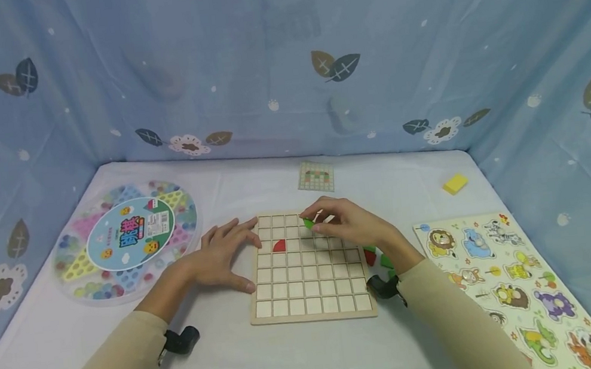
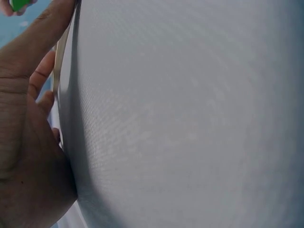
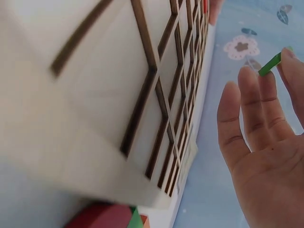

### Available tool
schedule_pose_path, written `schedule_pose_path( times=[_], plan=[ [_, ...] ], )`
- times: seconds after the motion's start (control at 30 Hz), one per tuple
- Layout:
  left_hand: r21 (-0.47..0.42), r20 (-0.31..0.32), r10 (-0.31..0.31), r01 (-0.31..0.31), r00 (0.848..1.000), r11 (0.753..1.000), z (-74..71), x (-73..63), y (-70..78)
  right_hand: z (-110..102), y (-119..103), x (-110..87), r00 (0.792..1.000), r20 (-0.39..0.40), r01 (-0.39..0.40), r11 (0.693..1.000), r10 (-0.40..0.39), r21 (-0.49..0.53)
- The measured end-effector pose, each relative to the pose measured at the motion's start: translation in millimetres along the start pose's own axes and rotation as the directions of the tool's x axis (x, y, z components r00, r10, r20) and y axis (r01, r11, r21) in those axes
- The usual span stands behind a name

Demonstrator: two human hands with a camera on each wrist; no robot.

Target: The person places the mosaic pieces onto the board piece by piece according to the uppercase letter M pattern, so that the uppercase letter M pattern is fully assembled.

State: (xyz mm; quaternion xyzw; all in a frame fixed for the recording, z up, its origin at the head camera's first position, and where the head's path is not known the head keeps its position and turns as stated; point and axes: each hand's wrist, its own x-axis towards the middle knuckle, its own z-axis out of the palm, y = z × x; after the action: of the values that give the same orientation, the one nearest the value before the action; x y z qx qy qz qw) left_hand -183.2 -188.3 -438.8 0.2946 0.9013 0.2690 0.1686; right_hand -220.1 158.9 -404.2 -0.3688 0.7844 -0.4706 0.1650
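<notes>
A wooden grid board (image 1: 315, 316) with square cells lies flat on the white table. One red quarter-round piece (image 1: 279, 246) sits in a cell in its upper left part. My left hand (image 1: 217, 259) rests beside the board, fingers and thumb spread along the left edge. Over the top middle cells, my right hand (image 1: 345, 221) pinches a green piece (image 1: 308, 223) between thumb and fingertips. In the right wrist view the green piece (image 3: 270, 64) is seen edge-on, above the grid. Red and green pieces (image 1: 370, 256) lie beside the board's right edge, partly hidden by the right arm.
A small pattern card (image 1: 316, 177) lies behind the board. At the left is a round Chinese checkers set (image 1: 128, 238). An animal puzzle board (image 1: 512, 288) takes up the right side, with a yellow block (image 1: 455, 184) behind it. Blue patterned curtain (image 1: 272, 60) surrounds the table.
</notes>
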Motion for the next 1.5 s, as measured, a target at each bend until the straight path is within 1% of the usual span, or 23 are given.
schedule_pose_path(
  times=[0.13, 0.33, 0.5, 0.67, 0.77, 0.9, 1.13, 1.3, 1.5],
  plan=[
    [0.007, 0.004, -0.008, 0.008, 1.0, 1.0, -2.1, 1.8, 0.3, 4, -2, 5.7, 1.0, 0.01, -0.029, 0.999, 0.029, -0.017],
    [0.017, 0.012, -0.024, 0.024, 1.0, 1.0, -2.1, 3.4, -0.3, 11, -3, 12.1, 0.998, 0.031, -0.061, 0.995, 0.063, -0.081],
    [0.003, 0.009, -0.03, 0.03, 1.0, 1.0, -0.3, 1.1, 0.2, 16, -2, 18.4, 0.994, 0.071, -0.066, 0.987, 0.077, -0.149],
    [-0.008, 0.006, -0.02, 0.02, 1.0, 1.0, 2.2, 0.9, 2.8, 21, 0, 21.0, 0.99, 0.101, -0.073, 0.976, 0.095, -0.203],
    [-0.005, 0.006, -0.019, 0.019, 1.0, 1.0, 3.5, 0.3, 2.4, 25, 0, 22.3, 0.989, 0.107, -0.08, 0.971, 0.106, -0.227],
    [0.001, -0.002, -0.023, 0.023, 1.0, 1.0, 2.2, -0.2, 1.2, 28, -3, 26.7, 0.989, 0.106, -0.07, 0.963, 0.1, -0.262],
    [-0.001, 0.0, -0.021, 0.021, 1.0, 1.0, 0.2, -0.9, 0.4, 32, -10, 33.4, 0.985, 0.12, -0.071, 0.93, 0.122, -0.361],
    [-0.008, 0.0, -0.025, 0.025, 1.0, 1.0, 0.2, -2.5, 0.5, 35, -14, 37.9, 0.983, 0.139, -0.059, 0.922, 0.12, -0.383],
    [-0.012, -0.002, -0.015, 0.015, 1.0, 1.0, 0.2, -1.1, 1.8, 37, -14, 38.5, 0.979, 0.13, -0.091, 0.904, 0.159, -0.419]
  ],
)
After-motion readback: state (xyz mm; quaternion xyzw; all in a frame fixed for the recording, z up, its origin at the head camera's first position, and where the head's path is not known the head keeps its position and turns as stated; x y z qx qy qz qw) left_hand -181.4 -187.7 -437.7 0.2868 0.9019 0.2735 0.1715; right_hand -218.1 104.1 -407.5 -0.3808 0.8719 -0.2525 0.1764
